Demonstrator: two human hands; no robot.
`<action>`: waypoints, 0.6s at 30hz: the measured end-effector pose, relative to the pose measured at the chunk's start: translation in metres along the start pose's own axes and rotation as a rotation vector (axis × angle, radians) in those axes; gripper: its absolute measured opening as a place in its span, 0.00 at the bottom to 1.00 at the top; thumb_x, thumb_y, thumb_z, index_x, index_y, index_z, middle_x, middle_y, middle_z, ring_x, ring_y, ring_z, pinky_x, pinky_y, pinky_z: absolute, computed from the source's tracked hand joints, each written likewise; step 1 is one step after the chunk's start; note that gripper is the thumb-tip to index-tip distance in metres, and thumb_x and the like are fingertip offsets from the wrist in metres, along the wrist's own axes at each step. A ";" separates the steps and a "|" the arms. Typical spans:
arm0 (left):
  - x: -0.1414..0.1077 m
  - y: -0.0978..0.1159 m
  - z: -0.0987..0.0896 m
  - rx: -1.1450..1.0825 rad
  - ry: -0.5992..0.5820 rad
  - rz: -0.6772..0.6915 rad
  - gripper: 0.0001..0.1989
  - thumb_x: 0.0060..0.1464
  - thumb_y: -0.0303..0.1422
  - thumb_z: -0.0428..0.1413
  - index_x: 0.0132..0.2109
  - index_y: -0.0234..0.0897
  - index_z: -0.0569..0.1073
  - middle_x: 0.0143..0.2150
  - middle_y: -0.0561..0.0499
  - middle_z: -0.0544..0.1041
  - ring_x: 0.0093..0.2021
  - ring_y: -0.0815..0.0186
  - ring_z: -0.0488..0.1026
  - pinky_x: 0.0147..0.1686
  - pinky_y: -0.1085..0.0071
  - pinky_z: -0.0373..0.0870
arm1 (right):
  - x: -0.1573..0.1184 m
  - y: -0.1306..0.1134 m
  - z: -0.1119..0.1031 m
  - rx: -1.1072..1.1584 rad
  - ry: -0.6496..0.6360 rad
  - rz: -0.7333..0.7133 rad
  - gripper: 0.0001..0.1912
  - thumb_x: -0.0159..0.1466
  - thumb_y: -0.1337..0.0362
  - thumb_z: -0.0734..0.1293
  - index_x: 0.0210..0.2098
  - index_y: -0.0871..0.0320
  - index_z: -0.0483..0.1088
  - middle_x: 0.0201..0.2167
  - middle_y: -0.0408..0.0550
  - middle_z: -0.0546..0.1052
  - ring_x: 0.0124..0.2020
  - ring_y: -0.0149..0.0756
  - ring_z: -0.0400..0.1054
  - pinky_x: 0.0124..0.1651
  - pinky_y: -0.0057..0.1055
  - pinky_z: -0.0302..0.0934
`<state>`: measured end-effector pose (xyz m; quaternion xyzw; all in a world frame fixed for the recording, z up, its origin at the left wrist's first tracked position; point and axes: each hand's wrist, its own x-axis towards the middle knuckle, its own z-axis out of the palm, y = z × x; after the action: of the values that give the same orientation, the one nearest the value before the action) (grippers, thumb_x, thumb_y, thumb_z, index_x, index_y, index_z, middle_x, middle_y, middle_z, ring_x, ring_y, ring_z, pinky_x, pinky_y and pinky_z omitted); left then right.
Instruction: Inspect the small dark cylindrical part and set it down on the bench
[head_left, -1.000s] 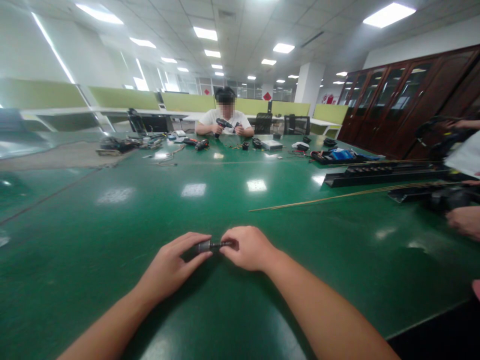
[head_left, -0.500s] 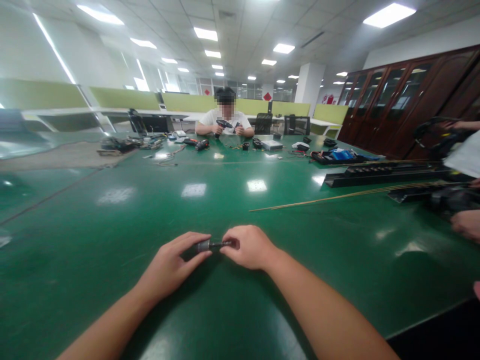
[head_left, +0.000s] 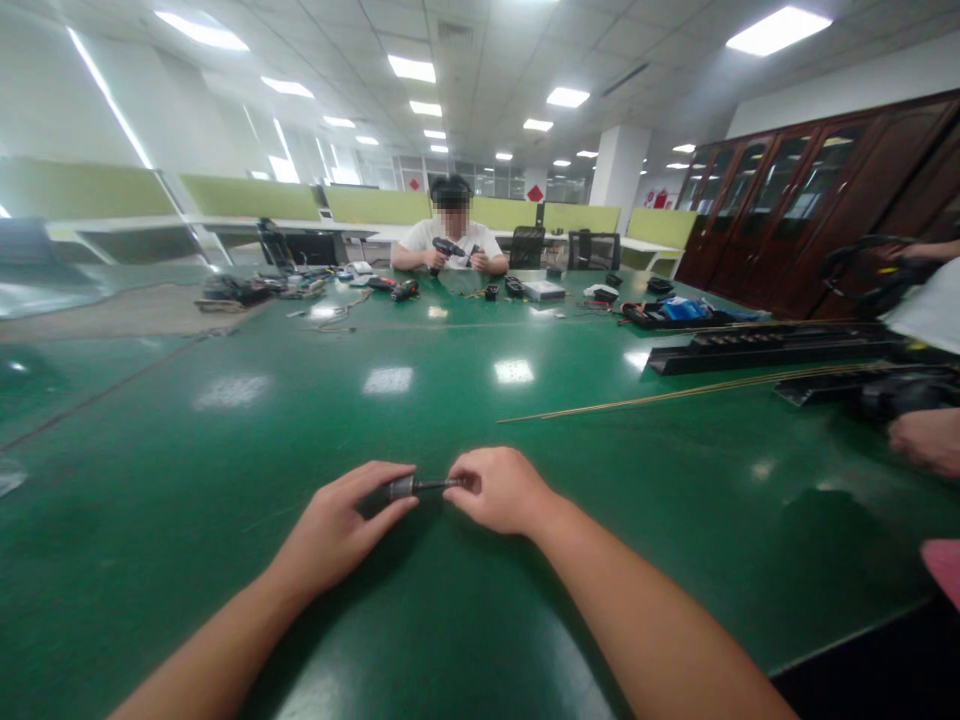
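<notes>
Above the near part of the green table [head_left: 420,420], my left hand [head_left: 349,520] is closed round a short grey cylinder [head_left: 402,487], thumb and fingers on its two sides. A thin dark rod [head_left: 433,485] runs from the cylinder to the right. My right hand [head_left: 499,490] pinches the rod's right end between thumb and fingers. That end is partly hidden by the fingertips. The two hands are a short gap apart, with the rod bridging it.
Across the table a person [head_left: 450,240] holds a power drill [head_left: 447,247]. Thin brass-coloured rods [head_left: 600,408] and black metal channels [head_left: 750,355] lie at the right, near another person's hand [head_left: 930,440]. A tool tray [head_left: 679,312] stands behind them.
My left hand has moved slightly left with the cylinder, and more of the rod shows between my hands. The hand of the person at the right has shifted a little left.
</notes>
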<state>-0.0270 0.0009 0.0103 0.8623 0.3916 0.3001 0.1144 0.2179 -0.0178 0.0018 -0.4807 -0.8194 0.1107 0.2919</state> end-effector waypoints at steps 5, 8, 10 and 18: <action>0.000 0.001 -0.001 -0.002 0.019 -0.019 0.20 0.57 0.49 0.58 0.50 0.42 0.77 0.47 0.49 0.80 0.46 0.61 0.77 0.49 0.68 0.74 | 0.000 0.000 -0.002 0.004 0.004 0.017 0.10 0.63 0.56 0.68 0.38 0.54 0.76 0.32 0.42 0.79 0.32 0.33 0.69 0.33 0.27 0.55; 0.000 0.001 -0.001 -0.007 0.024 -0.034 0.20 0.56 0.49 0.58 0.50 0.42 0.77 0.46 0.49 0.80 0.45 0.61 0.77 0.49 0.69 0.73 | 0.000 -0.001 -0.003 -0.001 0.004 0.036 0.10 0.64 0.55 0.67 0.37 0.54 0.76 0.32 0.43 0.79 0.32 0.33 0.70 0.34 0.27 0.56; 0.000 0.000 -0.003 -0.009 0.039 -0.058 0.20 0.56 0.50 0.58 0.49 0.43 0.77 0.46 0.50 0.80 0.45 0.61 0.77 0.49 0.69 0.73 | -0.001 -0.001 -0.003 -0.008 0.003 0.055 0.10 0.64 0.55 0.68 0.37 0.54 0.76 0.32 0.43 0.79 0.32 0.33 0.70 0.33 0.27 0.56; 0.007 -0.005 -0.014 -0.040 0.278 -0.458 0.23 0.51 0.51 0.58 0.47 0.41 0.78 0.39 0.49 0.80 0.37 0.59 0.76 0.41 0.68 0.73 | -0.001 -0.004 -0.003 0.007 -0.028 0.059 0.10 0.62 0.55 0.68 0.37 0.53 0.77 0.33 0.43 0.81 0.34 0.34 0.73 0.35 0.28 0.59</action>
<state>-0.0344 0.0090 0.0221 0.6992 0.5825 0.3897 0.1413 0.2169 -0.0209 0.0055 -0.5021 -0.8085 0.1290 0.2785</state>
